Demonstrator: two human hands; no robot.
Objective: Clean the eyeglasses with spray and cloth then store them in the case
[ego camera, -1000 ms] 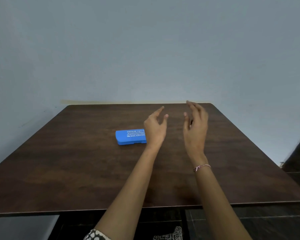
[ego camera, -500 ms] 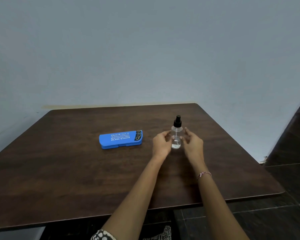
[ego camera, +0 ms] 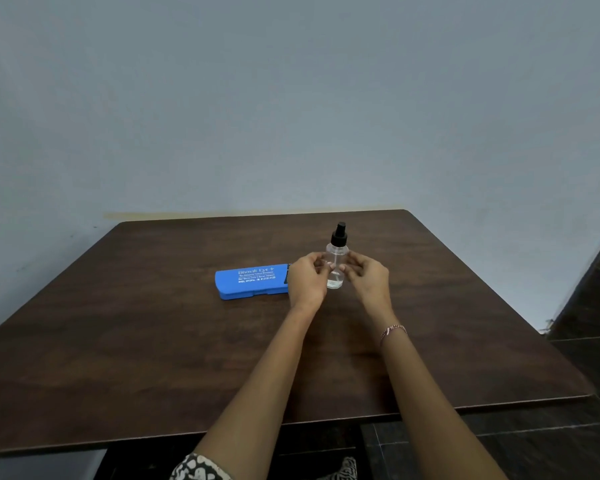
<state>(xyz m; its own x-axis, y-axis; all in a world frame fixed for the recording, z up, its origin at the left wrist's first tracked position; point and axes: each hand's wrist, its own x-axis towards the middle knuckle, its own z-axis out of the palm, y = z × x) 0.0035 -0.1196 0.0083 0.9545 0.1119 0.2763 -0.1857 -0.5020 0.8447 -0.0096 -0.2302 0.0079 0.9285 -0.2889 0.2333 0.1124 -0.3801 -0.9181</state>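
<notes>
Just right of the frame's centre, we saw the spray bottle (ego camera: 336,254) standing upright on the table (ego camera: 153,341). The left hand (ego camera: 305,284) and right hand (ego camera: 368,280) curled against its sides, fingertips pinching the clear body. The closed blue case (ego camera: 252,281) lay flat left of it, its right end behind the left hand.

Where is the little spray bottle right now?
In the head view, the spray bottle stands upright on the dark table, just right of the blue case, held between the left hand and right hand.
</notes>
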